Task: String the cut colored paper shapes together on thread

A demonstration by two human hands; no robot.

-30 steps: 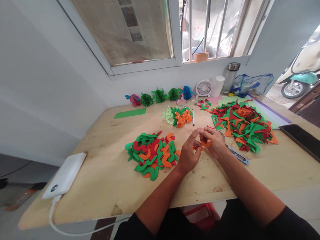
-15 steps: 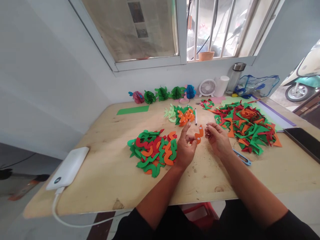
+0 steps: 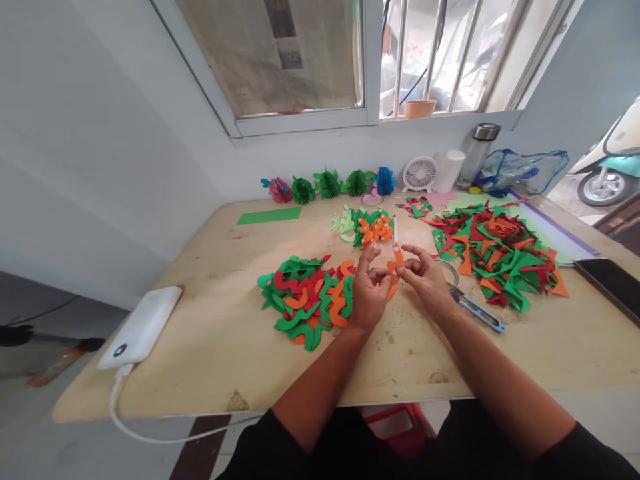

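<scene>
A wavy orange paper cutout [image 3: 397, 259] with small white patches is held over the table between my hands. My left hand [image 3: 371, 288] pinches its left side between thumb and fingers, index finger raised. From the other side my right hand [image 3: 425, 277] presses its thumb on the cutout, fingers curled close behind. Left of my hands lies a pile of wavy green, red and orange paper cutouts [image 3: 300, 300]. Just beyond them is a smaller cluster of orange cutouts [image 3: 377, 229] with white patches, beside green ones, and a white pen [image 3: 395, 230].
Paper scraps [image 3: 505, 257] are heaped at the right, near a phone [image 3: 607, 283]. A blue-handled cutter [image 3: 480, 312] lies by my right forearm. Honeycomb paper figures [image 3: 327, 185], a small fan [image 3: 420, 175] and a bottle [image 3: 475, 157] line the wall. A power bank [image 3: 143, 327] sits left.
My right hand has moved left onto the orange cutout, where before it was apart from it. The view has shifted slightly, and more of the cutter shows.
</scene>
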